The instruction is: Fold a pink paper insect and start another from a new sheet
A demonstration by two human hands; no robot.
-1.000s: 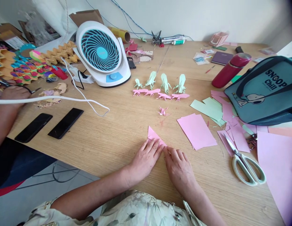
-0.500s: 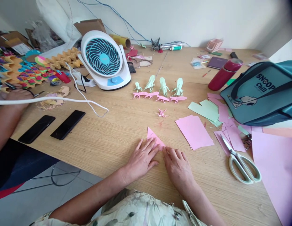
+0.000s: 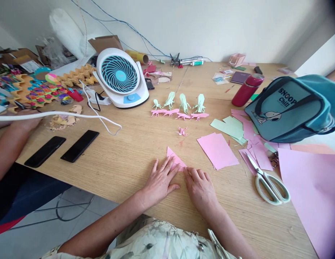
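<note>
A folded triangle of pink paper (image 3: 171, 153) lies on the table in front of me, its lower part covered by my fingers. My left hand (image 3: 159, 181) rests flat on it, fingers spread. At the triangle's right corner, my right hand (image 3: 201, 190) is closed, with curled fingers and the fingertips pinching the paper's tip. Just beyond is a small pink origami figure (image 3: 182, 131). Farther back stand several pink origami insects (image 3: 183, 116) in a row, with several pale green ones (image 3: 184, 102) behind them. Pink sheets (image 3: 218, 151) are stacked to the right of my hands.
Scissors (image 3: 270, 183) lie on the right near pink offcuts (image 3: 260, 154), green paper (image 3: 229, 128) and a large pink sheet (image 3: 307, 187). Behind are a red flask (image 3: 245, 91) and a teal bag (image 3: 291, 108). A fan (image 3: 121, 77), two phones (image 3: 79, 145) and another person's arm (image 3: 10, 144) are left.
The camera view has shifted slightly, so the whole scene sits a little differently. Both hands stay on the pink triangle, in nearly the same pose.
</note>
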